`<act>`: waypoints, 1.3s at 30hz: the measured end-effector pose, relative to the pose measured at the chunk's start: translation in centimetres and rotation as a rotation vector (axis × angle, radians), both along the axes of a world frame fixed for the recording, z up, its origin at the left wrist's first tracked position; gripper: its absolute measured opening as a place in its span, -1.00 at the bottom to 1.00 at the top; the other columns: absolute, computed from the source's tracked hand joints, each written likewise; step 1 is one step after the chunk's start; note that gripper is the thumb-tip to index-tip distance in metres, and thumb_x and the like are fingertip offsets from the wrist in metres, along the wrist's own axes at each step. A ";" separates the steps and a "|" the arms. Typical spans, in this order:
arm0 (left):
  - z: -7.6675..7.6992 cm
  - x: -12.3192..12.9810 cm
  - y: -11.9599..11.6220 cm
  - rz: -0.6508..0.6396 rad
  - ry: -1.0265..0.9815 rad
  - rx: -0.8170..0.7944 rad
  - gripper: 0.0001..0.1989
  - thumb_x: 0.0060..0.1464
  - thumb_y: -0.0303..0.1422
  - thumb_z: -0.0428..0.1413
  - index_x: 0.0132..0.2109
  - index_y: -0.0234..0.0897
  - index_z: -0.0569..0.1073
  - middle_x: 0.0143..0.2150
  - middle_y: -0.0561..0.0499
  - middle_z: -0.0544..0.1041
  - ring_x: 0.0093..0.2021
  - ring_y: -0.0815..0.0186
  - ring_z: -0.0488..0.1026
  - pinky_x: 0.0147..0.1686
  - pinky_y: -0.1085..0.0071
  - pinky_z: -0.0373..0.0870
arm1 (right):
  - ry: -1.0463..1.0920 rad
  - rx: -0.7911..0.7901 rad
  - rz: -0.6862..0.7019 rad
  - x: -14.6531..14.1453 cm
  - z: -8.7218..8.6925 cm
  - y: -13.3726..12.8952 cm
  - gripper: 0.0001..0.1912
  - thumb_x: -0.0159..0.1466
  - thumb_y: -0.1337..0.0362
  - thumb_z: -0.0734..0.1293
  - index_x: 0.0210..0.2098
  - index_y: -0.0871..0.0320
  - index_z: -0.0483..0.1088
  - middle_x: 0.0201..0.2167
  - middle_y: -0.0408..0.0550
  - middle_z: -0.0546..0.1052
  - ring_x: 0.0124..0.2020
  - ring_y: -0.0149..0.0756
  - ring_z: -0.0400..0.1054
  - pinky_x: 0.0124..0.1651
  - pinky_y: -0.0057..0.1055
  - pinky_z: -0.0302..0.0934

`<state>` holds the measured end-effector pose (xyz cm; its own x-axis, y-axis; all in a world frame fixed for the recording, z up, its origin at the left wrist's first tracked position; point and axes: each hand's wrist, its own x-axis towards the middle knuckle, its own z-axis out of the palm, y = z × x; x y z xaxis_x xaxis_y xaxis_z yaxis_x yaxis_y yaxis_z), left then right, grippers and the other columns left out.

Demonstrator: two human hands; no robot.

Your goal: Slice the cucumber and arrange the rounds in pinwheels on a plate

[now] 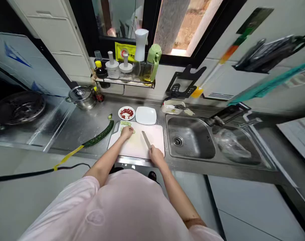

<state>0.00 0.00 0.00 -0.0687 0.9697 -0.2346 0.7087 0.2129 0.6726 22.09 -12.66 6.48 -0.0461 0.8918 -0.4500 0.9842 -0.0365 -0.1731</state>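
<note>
My right hand is closed round the handle of a kitchen knife, whose blade points up and left over the white cutting board. On the board's left half, my left hand has its fingers bunched on pale green cucumber slices, with a slice showing at its right edge. A row of cucumber slices lies just above that hand. Left of the board rests the uncut dark green cucumber, with a cut-off end piece above it.
Behind the board stand a plate of chopped red pieces and a square white plate. The sink is to the right. A lidded pot stands back left, below a condiment shelf. A yellow-and-black strap crosses the front left.
</note>
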 end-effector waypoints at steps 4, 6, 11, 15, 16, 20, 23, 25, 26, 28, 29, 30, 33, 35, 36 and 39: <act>0.0 -0.2 -0.3 -0.002 0.021 0.082 -0.79 0.01 -0.44 0.09 -0.20 -0.25 0.56 -0.22 -0.01 0.60 -0.21 0.32 0.49 -0.19 0.48 0.33 | 0.014 0.009 0.044 -1.1 0.2 -0.1 -0.72 0.38 0.24 0.03 -0.03 0.14 0.24 -0.22 0.10 0.53 -0.19 -0.16 0.44 -0.26 -0.39 0.14; 0.0 -0.3 -0.4 0.016 0.051 0.116 -0.77 0.03 -0.47 0.05 -0.20 -0.26 0.57 -0.18 -0.03 0.59 -0.17 0.30 0.48 -0.14 0.46 0.32 | 0.014 0.017 0.074 -1.6 0.2 -0.1 -0.73 0.38 0.24 0.03 -0.04 0.14 0.25 -0.23 0.09 0.53 -0.20 -0.17 0.44 -0.26 -0.39 0.14; 0.0 -0.3 -0.5 0.034 0.110 0.142 -0.71 0.05 -0.51 0.00 -0.19 -0.26 0.59 -0.16 -0.04 0.58 -0.11 0.28 0.46 -0.06 0.43 0.32 | 0.021 0.038 0.135 -2.5 -0.1 0.3 -0.74 0.39 0.27 0.02 -0.05 0.14 0.26 -0.24 0.07 0.53 -0.20 -0.18 0.44 -0.24 -0.39 0.15; 0.1 -0.3 -0.4 0.035 0.121 0.129 -0.73 0.04 -0.50 0.01 -0.21 -0.25 0.59 -0.17 -0.05 0.57 -0.12 0.27 0.46 -0.06 0.42 0.32 | 0.017 0.037 0.146 -2.7 -0.3 0.7 -0.73 0.39 0.27 0.02 -0.04 0.15 0.26 -0.23 0.08 0.53 -0.19 -0.18 0.44 -0.23 -0.38 0.16; 0.1 -0.3 -0.3 0.036 0.125 0.124 -0.73 0.04 -0.50 0.02 -0.22 -0.25 0.59 -0.17 -0.05 0.57 -0.12 0.27 0.46 -0.07 0.42 0.32 | 0.018 0.035 0.150 -2.7 -0.4 0.7 -0.73 0.39 0.27 0.02 -0.04 0.15 0.26 -0.23 0.08 0.53 -0.19 -0.18 0.44 -0.23 -0.38 0.16; 0.1 -0.2 -0.2 0.037 0.134 0.111 -0.73 0.03 -0.49 0.01 -0.24 -0.23 0.59 -0.19 -0.05 0.56 -0.15 0.26 0.46 -0.11 0.42 0.33 | 0.013 0.029 0.161 -2.7 -0.4 0.9 -0.72 0.38 0.28 0.02 -0.05 0.16 0.27 -0.23 0.08 0.53 -0.19 -0.17 0.44 -0.23 -0.37 0.17; 0.1 -0.2 -0.2 0.038 0.140 0.117 -0.74 0.03 -0.49 0.01 -0.24 -0.22 0.59 -0.20 -0.05 0.55 -0.16 0.26 0.45 -0.12 0.42 0.33 | 0.001 0.017 0.165 -2.8 -0.2 1.1 -0.72 0.38 0.28 0.03 -0.04 0.16 0.27 -0.21 0.08 0.52 -0.17 -0.18 0.43 -0.21 -0.38 0.16; 0.0 -0.2 -0.2 0.044 0.146 0.120 -0.75 0.03 -0.48 0.01 -0.25 -0.21 0.58 -0.20 -0.05 0.55 -0.16 0.26 0.45 -0.12 0.42 0.33 | -0.006 0.011 0.169 -2.8 -0.1 1.2 -0.72 0.38 0.28 0.03 -0.03 0.16 0.27 -0.20 0.08 0.52 -0.16 -0.18 0.43 -0.21 -0.39 0.16; 0.0 -0.2 -0.2 0.046 0.149 0.118 -0.75 0.03 -0.47 0.01 -0.25 -0.21 0.58 -0.20 -0.04 0.55 -0.15 0.26 0.45 -0.12 0.42 0.33 | -0.007 0.009 0.173 -2.8 -0.1 1.2 -0.72 0.38 0.28 0.03 -0.03 0.16 0.27 -0.20 0.08 0.52 -0.16 -0.17 0.43 -0.20 -0.39 0.16; -0.1 -0.2 -0.2 0.045 0.149 0.112 -0.75 0.04 -0.47 0.02 -0.25 -0.21 0.58 -0.20 -0.03 0.55 -0.15 0.27 0.45 -0.12 0.42 0.33 | -0.003 0.000 0.182 -2.8 0.0 1.4 -0.71 0.38 0.28 0.03 -0.02 0.16 0.26 -0.20 0.09 0.52 -0.16 -0.16 0.43 -0.21 -0.38 0.16; -0.1 -0.2 -0.2 0.042 0.148 0.108 -0.76 0.04 -0.47 0.02 -0.25 -0.20 0.58 -0.20 -0.03 0.55 -0.15 0.27 0.45 -0.11 0.42 0.32 | 0.001 -0.005 0.185 -2.8 0.1 1.5 -0.71 0.37 0.29 0.03 -0.02 0.16 0.26 -0.20 0.09 0.52 -0.16 -0.15 0.43 -0.21 -0.37 0.16; -0.2 -0.2 -0.2 0.041 0.147 0.105 -0.76 0.04 -0.47 0.02 -0.25 -0.20 0.58 -0.20 -0.02 0.55 -0.15 0.28 0.45 -0.11 0.43 0.32 | 0.004 -0.013 0.187 -2.8 0.1 1.5 -0.71 0.37 0.30 0.03 -0.02 0.17 0.26 -0.20 0.10 0.52 -0.16 -0.15 0.43 -0.21 -0.37 0.16; -0.2 -0.3 -0.1 0.034 0.146 0.104 -0.76 0.03 -0.48 0.02 -0.26 -0.21 0.58 -0.21 -0.02 0.55 -0.15 0.28 0.45 -0.09 0.43 0.32 | 0.015 -0.027 0.186 -3.0 0.1 1.6 -0.72 0.35 0.35 0.04 -0.02 0.18 0.26 -0.20 0.12 0.52 -0.16 -0.14 0.43 -0.22 -0.36 0.16; -0.3 -0.3 -0.1 0.031 0.146 0.099 -0.75 0.03 -0.49 0.02 -0.26 -0.21 0.58 -0.19 -0.02 0.55 -0.15 0.28 0.44 -0.09 0.43 0.32 | 0.023 -0.025 0.185 -3.1 0.2 1.6 -0.72 0.34 0.37 0.04 -0.03 0.18 0.25 -0.20 0.12 0.52 -0.17 -0.15 0.43 -0.23 -0.36 0.16; -0.2 -0.3 0.0 0.032 0.146 0.095 -0.75 0.03 -0.49 0.02 -0.26 -0.21 0.58 -0.18 -0.02 0.55 -0.15 0.29 0.44 -0.08 0.43 0.32 | 0.026 -0.026 0.184 -3.1 0.2 1.5 -0.72 0.33 0.38 0.04 -0.03 0.18 0.25 -0.20 0.12 0.52 -0.17 -0.15 0.43 -0.23 -0.37 0.16; -0.2 -0.4 0.0 0.030 0.143 0.078 -0.76 0.04 -0.47 0.02 -0.25 -0.22 0.58 -0.16 -0.02 0.55 -0.14 0.29 0.45 -0.09 0.43 0.32 | 0.029 -0.041 0.184 -3.2 0.2 1.6 -0.72 0.33 0.40 0.04 -0.03 0.19 0.25 -0.20 0.13 0.52 -0.16 -0.15 0.43 -0.23 -0.36 0.16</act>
